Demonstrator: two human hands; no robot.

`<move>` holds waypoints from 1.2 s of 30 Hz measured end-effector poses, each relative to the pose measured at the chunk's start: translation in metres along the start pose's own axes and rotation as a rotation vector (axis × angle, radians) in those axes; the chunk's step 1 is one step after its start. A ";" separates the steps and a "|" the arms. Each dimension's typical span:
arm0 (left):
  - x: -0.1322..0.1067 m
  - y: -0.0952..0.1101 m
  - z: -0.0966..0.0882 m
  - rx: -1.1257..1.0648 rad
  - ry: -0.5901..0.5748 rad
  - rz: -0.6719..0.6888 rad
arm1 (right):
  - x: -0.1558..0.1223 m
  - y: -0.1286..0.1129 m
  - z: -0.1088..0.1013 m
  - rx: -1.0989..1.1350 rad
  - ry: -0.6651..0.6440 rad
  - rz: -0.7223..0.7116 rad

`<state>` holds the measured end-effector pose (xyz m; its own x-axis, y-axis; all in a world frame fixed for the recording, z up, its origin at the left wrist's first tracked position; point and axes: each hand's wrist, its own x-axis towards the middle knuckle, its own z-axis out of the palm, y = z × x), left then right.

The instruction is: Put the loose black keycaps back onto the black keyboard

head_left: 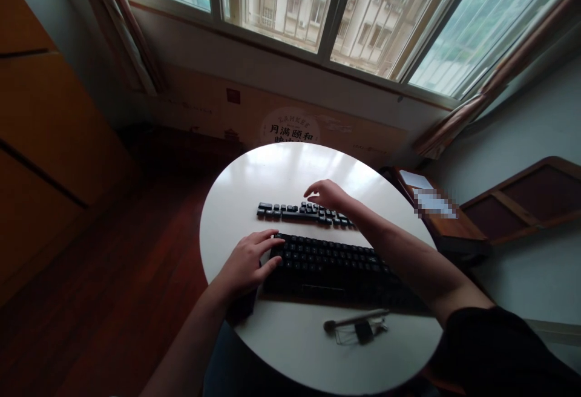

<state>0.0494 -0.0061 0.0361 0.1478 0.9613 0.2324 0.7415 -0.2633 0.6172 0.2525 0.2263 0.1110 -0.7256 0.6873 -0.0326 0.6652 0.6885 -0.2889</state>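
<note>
A black keyboard (327,258) lies across the round white table; its lower rows look bare of keycaps, though the dark tone blurs detail. My left hand (249,258) rests at its left end, fingers apart, with the fingertips and thumb touching the upper left corner. Behind the keyboard, loose black keycaps (299,215) are laid out in rows. Over these keycaps hovers my right hand (324,194), its fingers bent downward and slightly apart, with nothing visible in them. My right forearm hides the right ends of the keycap rows and part of the keyboard.
In front of the keyboard lie a brush (331,325) and a black piece with wire loops (364,332). A dark object (241,307) sits at the table's (281,336) left edge, under my left wrist. A wooden chair (521,200) and papers (415,180) are at right.
</note>
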 end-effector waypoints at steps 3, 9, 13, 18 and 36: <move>-0.001 0.000 0.000 -0.007 0.009 0.008 | 0.012 0.002 0.009 -0.005 -0.064 -0.014; -0.001 -0.001 0.000 -0.007 0.010 0.014 | 0.023 0.002 0.023 0.018 -0.067 0.012; 0.000 0.001 -0.002 -0.006 -0.006 0.004 | 0.007 -0.003 0.012 0.031 0.040 0.037; 0.000 0.000 0.000 -0.007 -0.007 0.003 | -0.078 -0.014 -0.010 0.199 0.122 -0.093; 0.002 0.001 -0.002 0.009 0.003 -0.005 | -0.182 -0.028 0.052 0.092 0.119 -0.346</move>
<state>0.0496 -0.0044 0.0387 0.1416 0.9624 0.2317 0.7482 -0.2573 0.6115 0.3568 0.0703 0.0754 -0.8754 0.4438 0.1919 0.3620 0.8647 -0.3483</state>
